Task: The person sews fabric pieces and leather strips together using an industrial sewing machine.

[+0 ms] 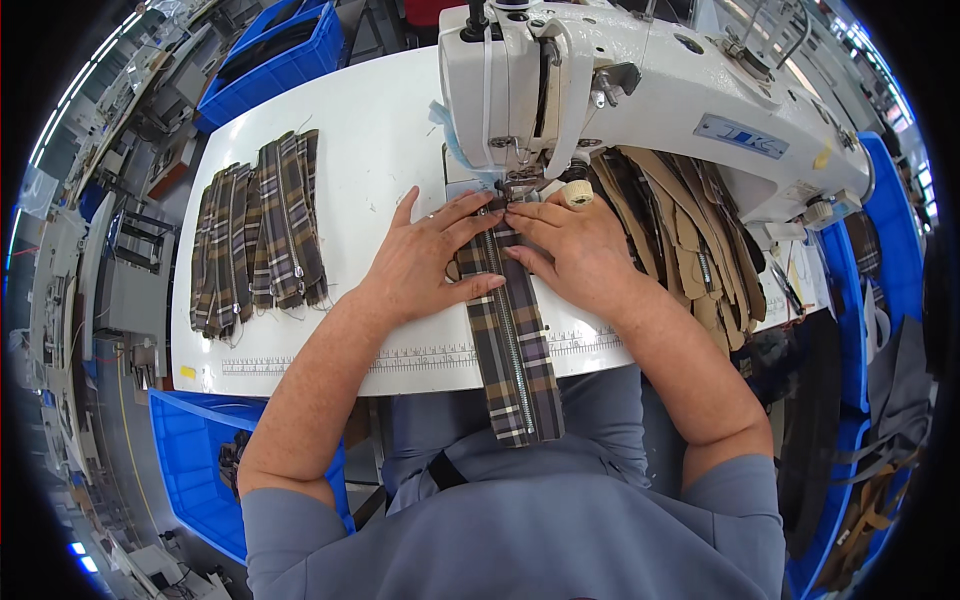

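A plaid fabric strip with a metal zipper runs from under the presser foot of the white sewing machine down over the table's front edge toward my lap. My left hand lies on the strip's left side, fingers spread and fingertips close to the presser foot. On the right side, my right hand presses the fabric with its fingers stretched out near the needle. Both hands hold the strip flat against the table without wrapping round it. Fabric under my palms is partly hidden.
Plaid zipper strips lie stacked on the white table at left. Tan and dark cut pieces are piled at right under the machine arm. Blue bins stand below left, and another blue bin is behind.
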The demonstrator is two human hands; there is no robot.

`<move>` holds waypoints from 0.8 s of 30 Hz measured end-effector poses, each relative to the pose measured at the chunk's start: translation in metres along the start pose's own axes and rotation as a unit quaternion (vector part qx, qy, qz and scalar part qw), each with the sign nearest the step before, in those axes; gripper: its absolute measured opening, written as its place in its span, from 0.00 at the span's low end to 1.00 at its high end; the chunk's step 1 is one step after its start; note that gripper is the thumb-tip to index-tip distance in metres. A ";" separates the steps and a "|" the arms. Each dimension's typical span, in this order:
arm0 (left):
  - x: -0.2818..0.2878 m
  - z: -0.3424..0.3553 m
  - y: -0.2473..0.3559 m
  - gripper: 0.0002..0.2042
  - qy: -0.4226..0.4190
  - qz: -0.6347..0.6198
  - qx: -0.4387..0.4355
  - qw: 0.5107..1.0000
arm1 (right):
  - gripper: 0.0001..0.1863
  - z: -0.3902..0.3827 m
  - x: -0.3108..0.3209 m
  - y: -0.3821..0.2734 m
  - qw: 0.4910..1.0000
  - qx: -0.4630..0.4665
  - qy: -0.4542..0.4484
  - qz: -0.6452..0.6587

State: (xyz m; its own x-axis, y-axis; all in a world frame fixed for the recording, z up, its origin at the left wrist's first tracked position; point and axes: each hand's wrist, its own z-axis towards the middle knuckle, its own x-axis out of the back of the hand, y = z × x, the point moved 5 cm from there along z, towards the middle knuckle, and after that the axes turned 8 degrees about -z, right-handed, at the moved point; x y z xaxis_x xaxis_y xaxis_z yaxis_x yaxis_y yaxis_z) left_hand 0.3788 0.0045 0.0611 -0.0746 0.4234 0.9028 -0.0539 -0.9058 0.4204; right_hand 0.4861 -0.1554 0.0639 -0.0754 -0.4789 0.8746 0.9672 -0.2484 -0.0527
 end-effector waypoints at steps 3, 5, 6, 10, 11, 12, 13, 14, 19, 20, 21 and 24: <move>-0.001 -0.001 -0.002 0.39 -0.002 -0.009 0.004 1.000 | 0.20 0.000 0.004 -0.004 1.000 0.004 0.007 -0.001; -0.001 0.000 -0.003 0.38 0.008 -0.011 -0.003 1.000 | 0.20 0.000 0.005 -0.004 1.000 0.002 0.006 -0.004; -0.003 0.000 -0.004 0.38 0.008 -0.010 -0.003 1.000 | 0.21 0.000 0.005 -0.003 1.000 0.005 0.007 -0.002; -0.001 -0.003 -0.001 0.39 0.053 0.017 -0.034 0.998 | 0.22 0.000 0.006 -0.004 1.000 0.004 -0.004 -0.002; 0.000 -0.004 0.001 0.40 0.051 0.013 -0.036 0.998 | 0.22 0.000 0.006 -0.004 1.000 0.004 -0.003 -0.002; 0.002 -0.003 0.002 0.40 0.052 0.013 -0.036 0.998 | 0.23 -0.001 0.006 -0.005 1.000 0.004 -0.002 0.000; 0.002 -0.003 0.003 0.40 0.038 0.006 -0.036 0.999 | 0.23 -0.001 0.007 -0.005 1.000 0.004 -0.002 0.001; 0.001 -0.004 0.004 0.41 0.025 -0.001 -0.037 0.999 | 0.23 -0.001 0.007 -0.005 1.000 0.005 -0.002 0.001; 0.000 -0.005 0.004 0.42 0.027 -0.014 -0.031 0.999 | 0.23 -0.002 0.009 -0.006 1.000 0.001 -0.011 -0.005; 0.000 -0.005 0.004 0.42 0.025 -0.016 -0.028 0.999 | 0.23 -0.002 0.009 -0.006 1.000 0.002 -0.012 -0.005; 0.000 -0.005 0.004 0.42 0.025 -0.016 -0.027 0.999 | 0.23 -0.003 0.009 -0.005 1.000 0.002 -0.013 -0.005; 0.001 -0.005 0.005 0.42 0.022 -0.018 -0.029 0.999 | 0.24 -0.002 0.008 -0.005 1.000 0.003 -0.016 -0.008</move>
State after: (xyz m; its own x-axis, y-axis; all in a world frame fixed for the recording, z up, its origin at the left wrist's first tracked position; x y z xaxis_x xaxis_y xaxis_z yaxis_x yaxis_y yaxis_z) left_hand 0.3739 0.0008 0.0636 -0.1160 0.4581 0.8813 -0.1148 -0.8875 0.4462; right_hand 0.4797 -0.1599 0.0700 -0.0828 -0.4479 0.8902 0.9672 -0.2513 -0.0365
